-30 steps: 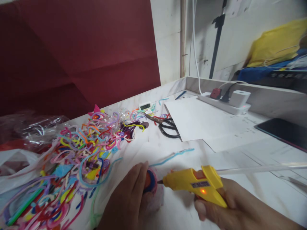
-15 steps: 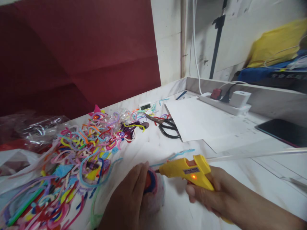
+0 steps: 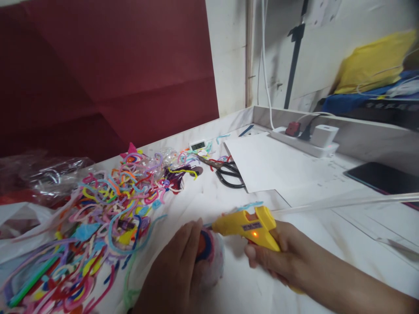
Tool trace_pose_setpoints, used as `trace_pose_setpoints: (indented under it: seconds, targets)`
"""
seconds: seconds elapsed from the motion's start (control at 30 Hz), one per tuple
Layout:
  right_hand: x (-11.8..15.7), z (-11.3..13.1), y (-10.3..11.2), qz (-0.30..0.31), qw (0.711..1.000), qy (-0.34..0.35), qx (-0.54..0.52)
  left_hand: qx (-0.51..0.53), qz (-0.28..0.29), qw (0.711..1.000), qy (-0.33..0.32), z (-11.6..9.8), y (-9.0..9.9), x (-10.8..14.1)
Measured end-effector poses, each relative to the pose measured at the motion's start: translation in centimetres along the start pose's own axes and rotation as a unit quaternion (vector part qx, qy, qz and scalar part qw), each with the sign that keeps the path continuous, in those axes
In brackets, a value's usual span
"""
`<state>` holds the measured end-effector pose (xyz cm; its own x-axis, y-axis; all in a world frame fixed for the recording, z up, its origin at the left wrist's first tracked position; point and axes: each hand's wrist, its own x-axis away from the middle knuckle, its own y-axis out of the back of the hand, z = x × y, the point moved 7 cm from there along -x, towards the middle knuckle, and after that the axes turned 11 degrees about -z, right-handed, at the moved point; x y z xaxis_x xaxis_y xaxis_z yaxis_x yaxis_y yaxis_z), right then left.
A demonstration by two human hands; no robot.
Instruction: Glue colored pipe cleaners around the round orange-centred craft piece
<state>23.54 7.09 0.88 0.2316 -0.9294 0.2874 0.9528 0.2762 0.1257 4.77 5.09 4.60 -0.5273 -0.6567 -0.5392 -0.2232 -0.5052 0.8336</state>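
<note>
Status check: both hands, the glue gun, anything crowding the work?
Left hand presses the fuzzy piece to the table. Right hand grips the yellow glue gun, nozzle at the piece. Pipe cleaner pile close on the left.

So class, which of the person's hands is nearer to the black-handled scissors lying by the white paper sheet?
Right. The right hand, gripping the yellow glue gun, sits below the black-handled scissors; the left hand lies farther down-left.

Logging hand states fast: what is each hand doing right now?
Left hand: closed around a fuzzy pink ball with an orange-and-blue disc.
Right hand: closed on the yellow hot glue gun.
</note>
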Motion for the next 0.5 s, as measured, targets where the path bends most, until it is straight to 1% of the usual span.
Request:
trace_pose_setpoints:
  seconds: [0.07,0.13,0.23,0.37,0.43,0.5]
  targets:
    - [0.4,0.0,0.1,-0.008,1.0,-0.005,0.0,-0.002,0.011,1.0,-0.003,0.2,0.0,0.0]
    - [1.0,0.0,0.5,-0.029,1.0,-0.011,0.002,-0.004,0.033,0.999,-0.005,0.4,-0.2,0.1]
    - [1.9,-0.2,0.7,-0.048,0.998,-0.027,0.012,-0.006,0.037,0.999,-0.008,0.4,-0.3,0.3]
    - [2.5,-0.5,0.6,-0.044,0.999,-0.017,0.013,-0.001,0.016,1.0,-0.003,0.2,-0.1,0.1]
    - [2.8,-0.5,0.5,-0.052,0.999,-0.008,0.008,0.0,-0.003,1.0,-0.001,0.0,0.2,-0.1]
    - [3.1,-0.6,0.5,-0.065,0.998,-0.009,0.002,0.0,-0.011,1.0,-0.001,-0.1,0.4,-0.3]
